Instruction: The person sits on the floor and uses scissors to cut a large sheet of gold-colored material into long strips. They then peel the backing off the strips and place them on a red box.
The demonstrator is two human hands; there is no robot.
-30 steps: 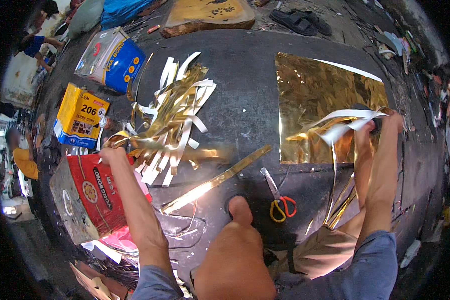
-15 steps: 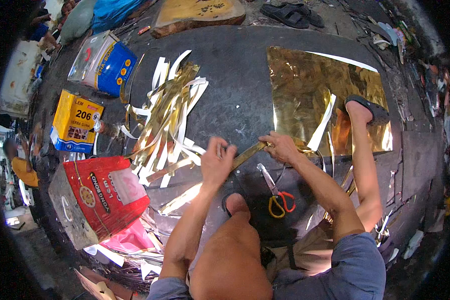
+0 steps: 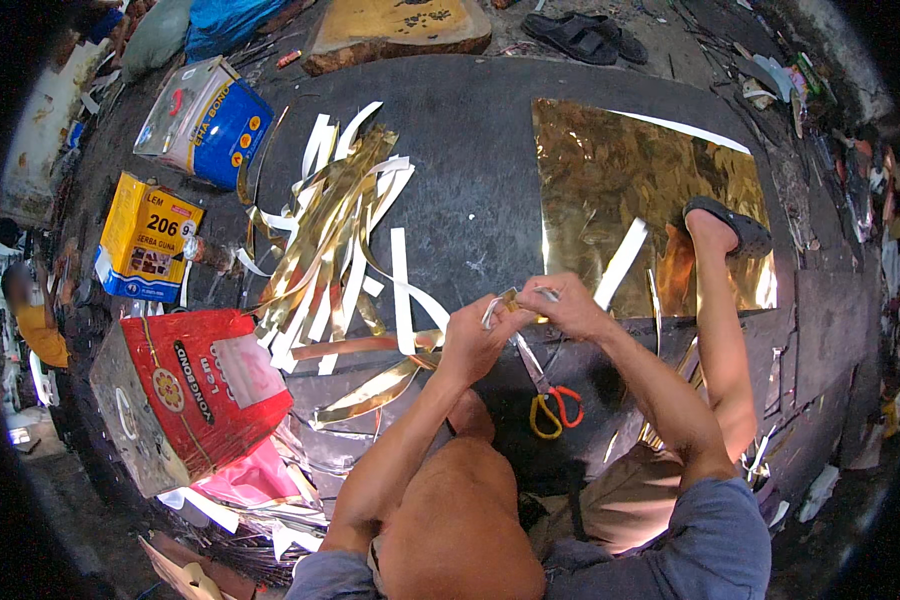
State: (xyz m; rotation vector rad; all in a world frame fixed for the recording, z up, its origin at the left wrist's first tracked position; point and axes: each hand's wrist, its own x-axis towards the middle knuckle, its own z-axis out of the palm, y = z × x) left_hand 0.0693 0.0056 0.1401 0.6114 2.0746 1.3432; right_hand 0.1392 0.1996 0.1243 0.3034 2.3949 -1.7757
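Close together over the dark mat, my left hand (image 3: pixel 482 338) and my right hand (image 3: pixel 570 306) are both closed on a narrow gold strip (image 3: pixel 511 298) with a white back. Part of it is hidden in the fingers. White-backed lengths trail from the left hand toward a loose pile of gold and white strips (image 3: pixel 340 240). Just below my hands lie scissors (image 3: pixel 545 388) with one orange and one yellow handle loop, their blade tips partly covered by the hands. A large shiny gold sheet (image 3: pixel 610 170) is spread at the right, and my sandalled foot (image 3: pixel 720 228) rests on it.
Along the left stand a blue tin (image 3: pixel 225 135), a yellow-and-blue tin (image 3: pixel 150 245) and a red tin (image 3: pixel 195 385). A thick wooden slab (image 3: pixel 400 35) and black sandals (image 3: pixel 585 38) are at the far edge. Another person (image 3: pixel 42 325) is far left.
My left hand has moved right, up to my right hand, and the strip stretched between them is now bunched in the fingers. A white length now lies right of the pile.
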